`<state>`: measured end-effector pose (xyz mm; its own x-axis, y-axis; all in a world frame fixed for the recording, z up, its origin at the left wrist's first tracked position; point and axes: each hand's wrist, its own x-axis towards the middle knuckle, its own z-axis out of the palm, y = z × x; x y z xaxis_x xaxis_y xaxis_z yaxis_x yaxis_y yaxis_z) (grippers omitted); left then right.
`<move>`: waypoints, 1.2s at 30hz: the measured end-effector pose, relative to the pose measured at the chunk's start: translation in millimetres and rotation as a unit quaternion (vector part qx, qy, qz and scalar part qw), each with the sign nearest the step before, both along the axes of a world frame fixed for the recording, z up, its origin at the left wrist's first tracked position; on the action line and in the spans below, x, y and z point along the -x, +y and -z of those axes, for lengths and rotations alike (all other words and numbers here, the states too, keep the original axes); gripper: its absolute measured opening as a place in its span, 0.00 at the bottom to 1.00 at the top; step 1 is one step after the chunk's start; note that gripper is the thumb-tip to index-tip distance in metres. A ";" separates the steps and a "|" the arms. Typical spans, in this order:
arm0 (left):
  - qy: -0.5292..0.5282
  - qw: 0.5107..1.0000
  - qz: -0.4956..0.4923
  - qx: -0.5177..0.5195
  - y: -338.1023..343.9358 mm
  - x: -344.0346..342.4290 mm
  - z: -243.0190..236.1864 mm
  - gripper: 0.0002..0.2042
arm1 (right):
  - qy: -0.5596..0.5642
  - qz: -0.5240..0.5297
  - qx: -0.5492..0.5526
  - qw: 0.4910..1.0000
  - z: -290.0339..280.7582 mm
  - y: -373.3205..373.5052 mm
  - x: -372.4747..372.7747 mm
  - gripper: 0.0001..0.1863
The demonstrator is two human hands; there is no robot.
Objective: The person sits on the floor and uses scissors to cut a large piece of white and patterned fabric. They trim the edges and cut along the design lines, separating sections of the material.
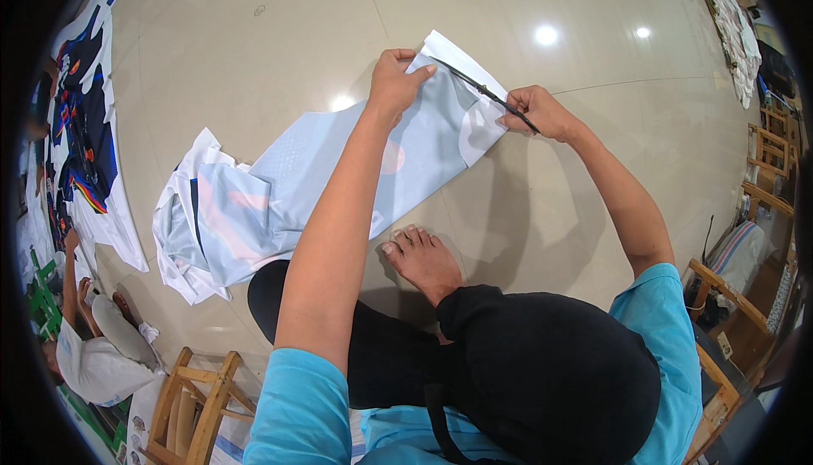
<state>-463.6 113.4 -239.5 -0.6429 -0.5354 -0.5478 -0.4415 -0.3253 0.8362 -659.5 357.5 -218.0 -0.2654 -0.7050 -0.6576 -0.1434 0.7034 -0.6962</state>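
A long piece of pale blue and white printed cloth [318, 164] lies slantwise over the floor in front of me, with pinkish round patches on it. My left hand [395, 85] pinches its upper edge near the far end, thumb on top. Closed around the handle end of slim black scissors [481, 89] is my right hand [542, 113], at the cloth's far right side. The blades slant up and left across the cloth, their tip close to my left thumb. A white strip of cloth [464, 54] shows beyond the blades. The cloth's near-left end is bunched in folds.
My bare foot [423, 266] rests beside the cloth. At left, another person [106, 359] sits near dark printed cloth sheets [89, 118]. A wooden stool [196, 401] stands at lower left. Wooden frames [732, 296] and a pale sack [738, 253] line the right side.
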 end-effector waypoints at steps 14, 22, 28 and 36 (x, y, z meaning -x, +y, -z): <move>0.012 0.999 -0.029 0.007 1.5 0.3 5.3 0.32 | -0.012 0.009 0.011 1.000 -7.3 -6.4 -3.3 0.17; 0.010 1.000 -0.023 -0.001 0.8 0.8 4.8 0.33 | -0.009 0.005 0.017 1.000 -0.1 -11.1 0.6 0.17; 0.019 0.999 -0.037 -0.010 -0.1 1.1 6.8 0.33 | 0.000 -0.008 0.018 1.000 -4.0 -14.2 2.9 0.17; 0.020 0.999 -0.030 -0.018 -3.0 0.9 9.5 0.35 | 0.016 -0.016 0.014 1.000 -5.9 -14.7 4.9 0.16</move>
